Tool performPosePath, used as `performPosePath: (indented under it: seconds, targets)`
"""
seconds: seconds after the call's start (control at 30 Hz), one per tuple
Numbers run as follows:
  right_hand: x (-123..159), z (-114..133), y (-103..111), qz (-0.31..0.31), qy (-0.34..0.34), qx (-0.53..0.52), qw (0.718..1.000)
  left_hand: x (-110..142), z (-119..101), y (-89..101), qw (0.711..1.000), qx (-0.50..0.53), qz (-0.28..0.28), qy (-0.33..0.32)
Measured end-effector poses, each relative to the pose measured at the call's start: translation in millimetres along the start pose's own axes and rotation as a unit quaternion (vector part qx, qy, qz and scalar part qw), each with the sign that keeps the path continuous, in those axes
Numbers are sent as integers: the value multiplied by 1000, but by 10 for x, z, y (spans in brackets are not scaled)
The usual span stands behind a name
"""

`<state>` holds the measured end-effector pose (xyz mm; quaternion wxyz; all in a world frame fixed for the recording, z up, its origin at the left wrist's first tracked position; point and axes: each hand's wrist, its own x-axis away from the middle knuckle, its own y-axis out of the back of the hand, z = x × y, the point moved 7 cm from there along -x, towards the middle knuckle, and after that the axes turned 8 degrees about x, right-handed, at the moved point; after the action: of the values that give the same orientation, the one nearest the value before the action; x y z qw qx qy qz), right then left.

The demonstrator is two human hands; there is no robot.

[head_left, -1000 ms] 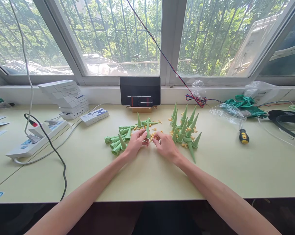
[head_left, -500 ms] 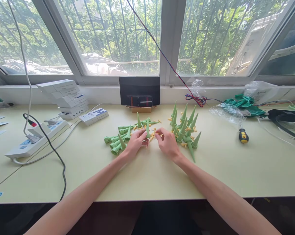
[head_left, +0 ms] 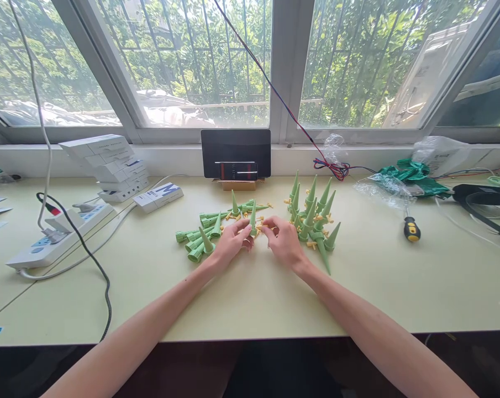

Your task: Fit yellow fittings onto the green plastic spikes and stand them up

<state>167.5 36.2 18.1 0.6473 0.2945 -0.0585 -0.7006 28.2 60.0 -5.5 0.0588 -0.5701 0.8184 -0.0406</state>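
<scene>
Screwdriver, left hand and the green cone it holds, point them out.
Screwdriver [head_left: 411, 228]: head view, on its handle.
Left hand [head_left: 233, 240]: head view, on its back.
Green cone [head_left: 253, 218]: head view, on its spike.

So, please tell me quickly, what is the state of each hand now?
Left hand: closed, holding a green cone, tip upward.
Right hand: curled at the small yellow pieces; whether it grips one cannot be told.
</scene>
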Motion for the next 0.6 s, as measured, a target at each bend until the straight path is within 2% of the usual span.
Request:
performPosePath:
  seconds: [0.6]
  targets:
    - [2,-33,-26,10,0,-35,999,18,-4,-27,1000,-1,18,5]
